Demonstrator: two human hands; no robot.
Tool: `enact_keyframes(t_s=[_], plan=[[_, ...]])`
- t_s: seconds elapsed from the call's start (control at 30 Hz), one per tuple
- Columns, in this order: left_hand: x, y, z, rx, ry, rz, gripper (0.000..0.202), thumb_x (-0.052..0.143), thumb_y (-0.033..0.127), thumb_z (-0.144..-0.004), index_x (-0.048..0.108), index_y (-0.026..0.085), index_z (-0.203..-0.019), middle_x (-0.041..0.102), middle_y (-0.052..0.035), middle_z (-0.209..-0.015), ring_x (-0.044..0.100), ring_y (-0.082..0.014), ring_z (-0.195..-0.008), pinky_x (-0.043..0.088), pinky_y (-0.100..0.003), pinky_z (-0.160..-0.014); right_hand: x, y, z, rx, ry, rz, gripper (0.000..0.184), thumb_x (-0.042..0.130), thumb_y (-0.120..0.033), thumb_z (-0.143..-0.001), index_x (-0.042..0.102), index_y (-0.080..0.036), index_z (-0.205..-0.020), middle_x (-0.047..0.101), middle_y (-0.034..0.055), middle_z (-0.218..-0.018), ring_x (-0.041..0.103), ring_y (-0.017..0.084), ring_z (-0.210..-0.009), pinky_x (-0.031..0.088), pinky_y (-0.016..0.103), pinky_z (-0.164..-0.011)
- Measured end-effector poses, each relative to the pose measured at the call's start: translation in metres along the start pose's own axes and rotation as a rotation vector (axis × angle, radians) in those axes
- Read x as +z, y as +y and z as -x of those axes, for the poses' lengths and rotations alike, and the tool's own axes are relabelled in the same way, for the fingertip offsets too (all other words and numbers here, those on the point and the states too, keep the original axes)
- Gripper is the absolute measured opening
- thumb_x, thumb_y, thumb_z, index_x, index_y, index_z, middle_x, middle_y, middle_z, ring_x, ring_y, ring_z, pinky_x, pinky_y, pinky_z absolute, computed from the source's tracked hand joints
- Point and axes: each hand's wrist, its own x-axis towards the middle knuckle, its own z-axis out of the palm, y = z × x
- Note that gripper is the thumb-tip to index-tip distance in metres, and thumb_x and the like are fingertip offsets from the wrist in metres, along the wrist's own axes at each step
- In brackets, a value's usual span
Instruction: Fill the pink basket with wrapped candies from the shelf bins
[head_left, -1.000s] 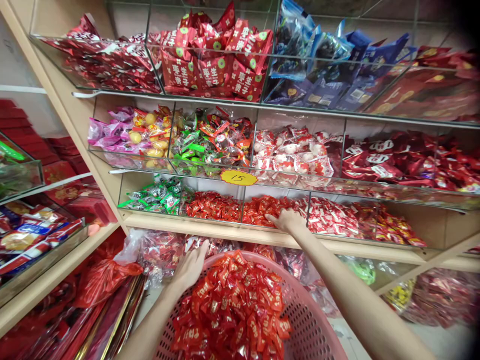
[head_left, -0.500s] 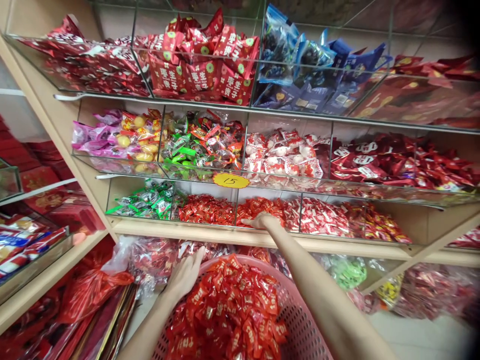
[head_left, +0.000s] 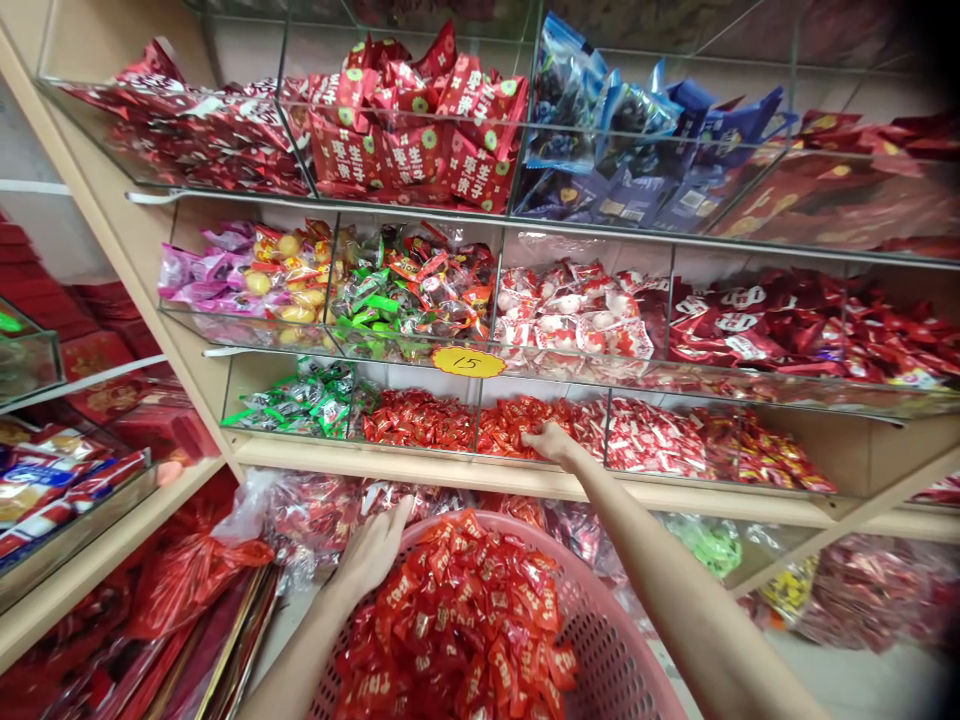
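My left hand [head_left: 375,552] is at the left rim of a pink perforated plastic basket [head_left: 611,640], fingers close together along the edge; its thumb is hidden. Red-wrapped candies [head_left: 457,620] are heaped in the basket. My right hand [head_left: 556,443] reaches into the bottom shelf, palm down, over a compartment of similar red-wrapped candies [head_left: 506,418]. One finger or thumb points left across them, and no candy shows in its grasp. The remaining fingers are partly hidden.
Clear-fronted shelf bins above hold several kinds of wrapped sweets, with a yellow price tag [head_left: 469,362] marked 15 on the middle one. A wooden ledge [head_left: 420,462] runs beneath the bottom bins. Bagged sweets [head_left: 307,510] lie under it, and red bags [head_left: 184,575] stand at left.
My right hand has shifted right across the red candies within the bottom compartment. My left hand keeps its place on the basket. The whole view has shifted slightly.
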Motion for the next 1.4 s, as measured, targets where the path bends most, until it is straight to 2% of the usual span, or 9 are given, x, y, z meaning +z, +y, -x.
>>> enact_keyframes(t_s=[0.23, 0.5, 0.67, 0.87, 1.0, 1.1, 1.17, 1.27, 1.4], plan=[[0.0, 0.0, 0.0, 0.014, 0.003, -0.006, 0.061, 0.014, 0.055, -0.082, 0.063, 0.019, -0.084, 0.067, -0.0088, -0.089, 0.059, -0.0224, -0.09, 0.038, -0.029, -0.078, -0.003, -0.001, -0.002, 0.059, 0.039, -0.243, 0.024, 0.052, -0.028, -0.072, 0.058, -0.009, -0.087, 0.057, 0.0026, -0.06, 0.048, 0.01, -0.046, 0.039, 0.02, -0.041], [0.002, -0.001, 0.001, -0.003, -0.007, 0.009, 0.064, 0.013, 0.058, -0.081, 0.064, 0.019, -0.08, 0.066, -0.01, -0.088, 0.058, -0.0235, -0.091, 0.037, -0.03, -0.08, -0.008, -0.001, -0.002, 0.123, 0.149, -0.384, 0.034, 0.055, -0.033, -0.071, 0.054, -0.011, -0.098, 0.057, 0.0033, -0.065, 0.046, 0.009, -0.042, 0.037, 0.02, -0.036], [0.003, -0.003, 0.001, -0.009, -0.007, 0.006, 0.063, 0.013, 0.059, -0.08, 0.064, 0.02, -0.079, 0.067, -0.0088, -0.089, 0.058, -0.0241, -0.09, 0.037, -0.031, -0.079, -0.014, -0.009, 0.005, 0.083, 0.155, -0.451, 0.044, 0.053, -0.04, -0.073, 0.05, -0.011, -0.105, 0.059, 0.0025, -0.062, 0.044, 0.009, -0.04, 0.038, 0.021, -0.037], [0.004, -0.004, -0.001, 0.002, -0.002, -0.002, 0.065, 0.012, 0.059, -0.081, 0.064, 0.02, -0.082, 0.067, -0.0084, -0.084, 0.058, -0.0238, -0.086, 0.038, -0.031, -0.076, -0.025, -0.033, 0.046, -0.132, 0.023, -0.509, 0.029, 0.053, -0.043, -0.072, 0.058, -0.016, -0.082, 0.064, 0.0034, -0.074, 0.053, 0.009, -0.057, 0.043, 0.019, -0.052], [0.006, -0.005, -0.001, 0.007, -0.01, -0.005, 0.064, 0.013, 0.057, -0.081, 0.065, 0.019, -0.079, 0.067, -0.0089, -0.085, 0.058, -0.0231, -0.086, 0.037, -0.03, -0.077, -0.019, -0.042, 0.1, -0.36, -0.23, -0.47, 0.031, 0.048, -0.047, -0.076, 0.057, -0.018, -0.08, 0.063, 0.0018, -0.076, 0.056, 0.011, -0.069, 0.043, 0.021, -0.063], [0.008, -0.006, 0.0, 0.005, -0.015, -0.002, 0.064, 0.014, 0.057, -0.082, 0.065, 0.017, -0.078, 0.067, -0.0102, -0.084, 0.059, -0.023, -0.086, 0.038, -0.03, -0.077, -0.001, -0.034, 0.136, -0.478, -0.389, -0.359, 0.027, 0.045, -0.042, -0.081, 0.058, -0.018, -0.082, 0.062, 0.0001, -0.077, 0.055, 0.012, -0.073, 0.042, 0.023, -0.07], [0.008, -0.006, 0.001, 0.003, -0.004, -0.003, 0.064, 0.015, 0.057, -0.082, 0.065, 0.017, -0.081, 0.067, -0.0106, -0.085, 0.058, -0.023, -0.087, 0.038, -0.029, -0.078, 0.014, -0.023, 0.152, -0.53, -0.414, -0.29, 0.027, 0.042, -0.039, -0.083, 0.058, -0.018, -0.082, 0.062, -0.0003, -0.075, 0.055, 0.013, -0.072, 0.043, 0.025, -0.071], [0.008, -0.007, 0.002, 0.012, 0.014, -0.004, 0.064, 0.014, 0.057, -0.082, 0.065, 0.016, -0.083, 0.067, -0.0104, -0.088, 0.058, -0.0228, -0.089, 0.037, -0.029, -0.079, 0.027, -0.004, 0.163, -0.604, -0.484, -0.145, 0.024, 0.043, -0.035, -0.083, 0.06, -0.019, -0.088, 0.064, 0.0012, -0.083, 0.056, 0.016, -0.082, 0.043, 0.028, -0.076], [0.01, -0.01, 0.0, 0.023, 0.012, -0.011, 0.065, 0.013, 0.057, -0.082, 0.064, 0.019, -0.088, 0.067, -0.0087, -0.086, 0.058, -0.0225, -0.087, 0.037, -0.029, -0.077, 0.027, 0.008, 0.166, -0.614, -0.516, 0.023, 0.025, 0.047, -0.033, -0.08, 0.061, -0.021, -0.097, 0.064, 0.0024, -0.094, 0.057, 0.018, -0.088, 0.042, 0.03, -0.079]])
